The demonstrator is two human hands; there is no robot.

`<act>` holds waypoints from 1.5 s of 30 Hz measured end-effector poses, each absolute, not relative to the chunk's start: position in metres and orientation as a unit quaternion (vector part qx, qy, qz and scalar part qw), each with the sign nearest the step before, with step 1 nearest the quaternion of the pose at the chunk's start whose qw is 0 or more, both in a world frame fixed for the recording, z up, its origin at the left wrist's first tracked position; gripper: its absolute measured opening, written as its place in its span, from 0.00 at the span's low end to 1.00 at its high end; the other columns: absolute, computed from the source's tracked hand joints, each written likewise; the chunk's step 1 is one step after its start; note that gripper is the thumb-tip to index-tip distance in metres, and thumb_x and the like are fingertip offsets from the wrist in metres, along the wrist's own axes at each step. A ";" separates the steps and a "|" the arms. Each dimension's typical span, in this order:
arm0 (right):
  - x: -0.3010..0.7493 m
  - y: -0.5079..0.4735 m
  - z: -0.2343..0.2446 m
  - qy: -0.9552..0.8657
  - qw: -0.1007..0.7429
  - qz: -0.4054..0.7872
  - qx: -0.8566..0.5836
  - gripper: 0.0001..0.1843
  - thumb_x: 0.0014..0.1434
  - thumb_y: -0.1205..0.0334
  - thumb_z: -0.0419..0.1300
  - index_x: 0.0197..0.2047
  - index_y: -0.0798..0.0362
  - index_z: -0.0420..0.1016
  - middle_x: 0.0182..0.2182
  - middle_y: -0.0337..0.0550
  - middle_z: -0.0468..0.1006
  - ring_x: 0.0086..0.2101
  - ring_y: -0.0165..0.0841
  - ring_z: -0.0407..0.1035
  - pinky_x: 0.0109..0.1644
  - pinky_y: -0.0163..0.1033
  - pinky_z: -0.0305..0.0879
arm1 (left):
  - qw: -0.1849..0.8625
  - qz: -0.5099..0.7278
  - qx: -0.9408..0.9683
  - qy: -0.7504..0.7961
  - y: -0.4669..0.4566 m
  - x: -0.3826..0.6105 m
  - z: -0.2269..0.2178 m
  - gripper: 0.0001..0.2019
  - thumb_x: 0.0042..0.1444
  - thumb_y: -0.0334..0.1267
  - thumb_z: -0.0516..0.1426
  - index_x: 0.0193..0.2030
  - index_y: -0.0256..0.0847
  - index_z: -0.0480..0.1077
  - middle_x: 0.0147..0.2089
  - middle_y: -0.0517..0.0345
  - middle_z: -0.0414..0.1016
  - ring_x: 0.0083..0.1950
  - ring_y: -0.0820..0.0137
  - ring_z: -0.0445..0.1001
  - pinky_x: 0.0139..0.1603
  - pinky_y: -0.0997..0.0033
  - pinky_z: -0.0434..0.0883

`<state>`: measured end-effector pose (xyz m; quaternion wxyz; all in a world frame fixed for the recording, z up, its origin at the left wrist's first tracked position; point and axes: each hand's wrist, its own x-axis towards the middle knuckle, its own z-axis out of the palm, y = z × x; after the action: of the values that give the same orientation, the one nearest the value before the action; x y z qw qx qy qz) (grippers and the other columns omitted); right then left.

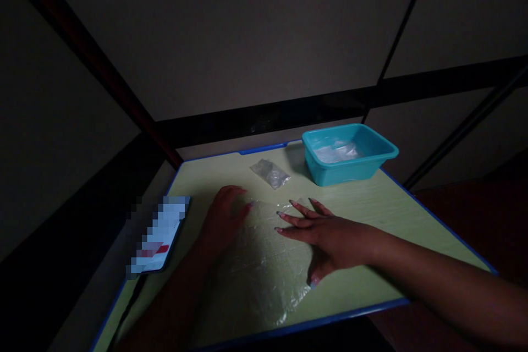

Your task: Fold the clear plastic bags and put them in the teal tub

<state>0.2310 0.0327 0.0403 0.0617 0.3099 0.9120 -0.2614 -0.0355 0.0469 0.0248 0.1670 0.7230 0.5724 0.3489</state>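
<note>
Head view: dim room, light-topped desk (pixel 396 209) with blue edging, pale wall panels (pixel 256 38) and a dark band (pixel 264 121) behind it.
Clear plastic: thin see-through sheet (pixel 268 264), perhaps a bag, cannot tell which; spread flat on the near middle of the desk, wrinkled, with bright glints along its near right edge.
Left hand (pixel 225 214): at the sheet's far left corner, fingers curved, thumb and forefinger apart with a gap showing between them; whether the thumb presses on the plastic, cannot tell from where I stand.
Right hand (pixel 330 236): palm down, fingers splayed toward the left over the sheet's right part, thumb pointing to the near side beside the sheet's right edge; nothing gripped.
Between the hands: they stand apart, the plastic showing in the gap.
Small packet: crinkled clear packet (pixel 271 173), lying beyond the sheet, toward the far edge, short of the basin.
Turquoise basin (pixel 346 175): upright at the far right corner of the desk; whitish, shiny, film-like material (pixel 336 152) inside on its floor.
Phone (pixel 165 236): at the desk's left edge, left of the left hand, screen lit, much of it pixelated.
Far edge: blue strip (pixel 264 148), beyond the packet.
</note>
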 end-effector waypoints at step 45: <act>0.237 0.040 0.029 0.893 0.035 -0.136 0.427 0.44 0.57 0.41 0.58 0.70 0.46 0.46 0.69 0.51 0.42 0.65 0.64 0.33 0.62 0.74 0.34 | 0.212 0.043 0.811 0.544 0.019 -0.042 0.051 0.05 0.49 0.31 0.52 0.25 0.43 0.61 0.28 0.61 0.68 0.29 0.69 0.64 0.30 0.70 0.56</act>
<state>0.2367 0.0401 0.0290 0.0352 0.4272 0.8932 -0.1356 -0.0420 0.0194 0.0506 0.2122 0.8107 0.5440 0.0427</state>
